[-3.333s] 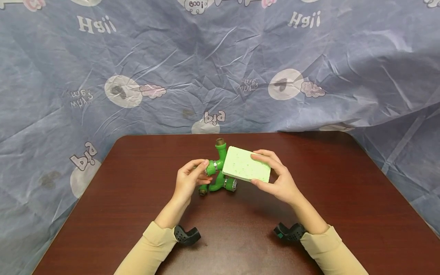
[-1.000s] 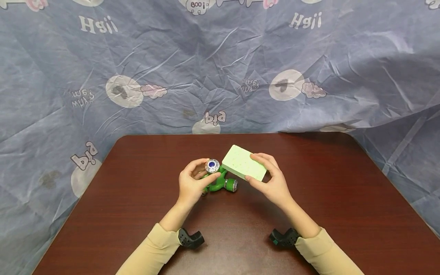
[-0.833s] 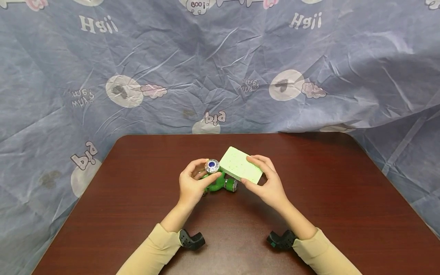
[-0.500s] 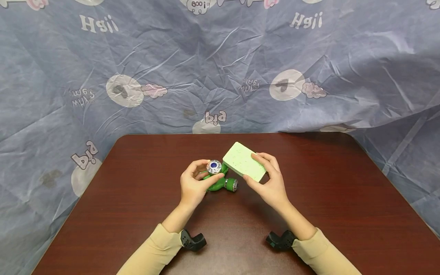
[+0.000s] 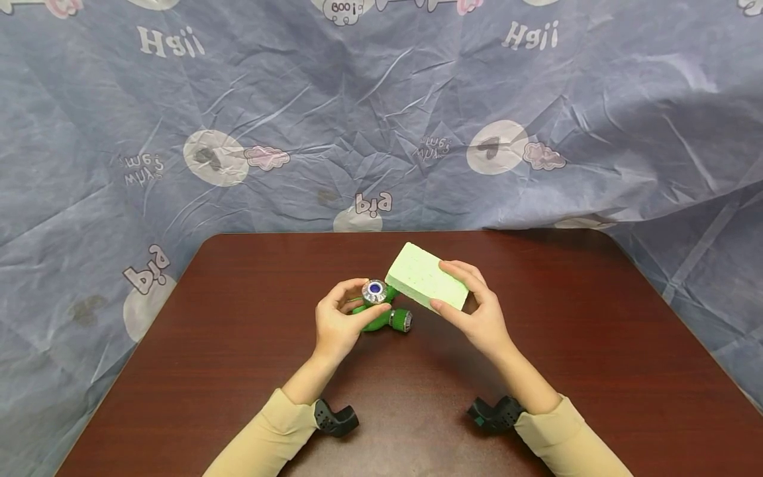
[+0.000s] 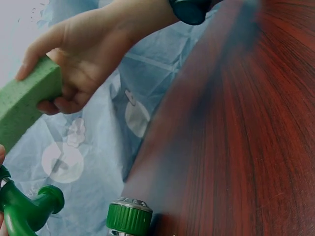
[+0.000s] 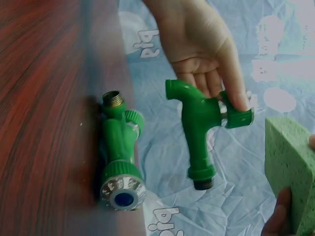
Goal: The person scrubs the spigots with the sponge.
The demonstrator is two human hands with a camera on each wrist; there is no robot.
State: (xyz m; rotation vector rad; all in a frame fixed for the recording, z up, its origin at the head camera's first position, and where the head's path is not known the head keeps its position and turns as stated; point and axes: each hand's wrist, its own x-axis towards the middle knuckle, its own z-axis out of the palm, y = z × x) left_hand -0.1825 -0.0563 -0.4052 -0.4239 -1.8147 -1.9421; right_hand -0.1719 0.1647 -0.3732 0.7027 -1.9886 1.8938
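My left hand (image 5: 336, 321) holds a green tap (image 7: 194, 120) by its ribbed knob, fingers and thumb around it. In the head view, the knob's chrome cap with a blue centre (image 5: 375, 291) faces up toward me. My right hand (image 5: 485, 315) grips a pale green sponge (image 5: 426, 275) by its right end, between thumb and fingers. The sponge's left edge is close beside the held tap; the right wrist view shows a narrow gap between them. Behind the left hand, another green tap with knobs (image 7: 118, 152) lies on the table, partly hidden in the head view.
The dark reddish-brown table (image 5: 566, 331) extends on all sides of the hands. A bluish-grey printed sheet (image 5: 381, 119) hangs behind it. Black wrist devices (image 5: 336, 419) sit at both cuffs.
The held tap has turned from upright, knob sideways, to knob cap facing me. The sponge has shifted left and back again beside it, lately up and right. Both hands keep their holds.
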